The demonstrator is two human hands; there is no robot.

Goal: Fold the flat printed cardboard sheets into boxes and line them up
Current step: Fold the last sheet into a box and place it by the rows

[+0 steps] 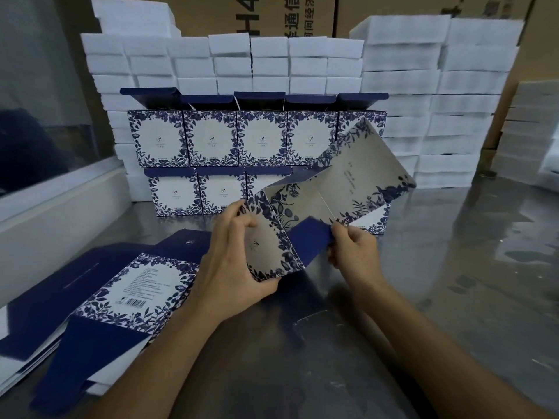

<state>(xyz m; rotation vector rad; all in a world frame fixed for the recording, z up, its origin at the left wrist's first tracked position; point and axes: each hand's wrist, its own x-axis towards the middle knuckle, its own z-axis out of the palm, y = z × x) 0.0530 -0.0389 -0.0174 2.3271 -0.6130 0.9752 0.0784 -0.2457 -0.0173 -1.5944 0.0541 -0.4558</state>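
The big brown carton [257, 13] at the back has large dark print. You can read "H4" turned on its side, and beside it the Chinese signs "通信" and, in smaller print, "间经济". The top flat sheet [133, 293] on the pile at the left has a barcode and lines of small print, too tiny to read. The folded boxes [208, 137] each have a small logo in the middle, also too tiny to read.
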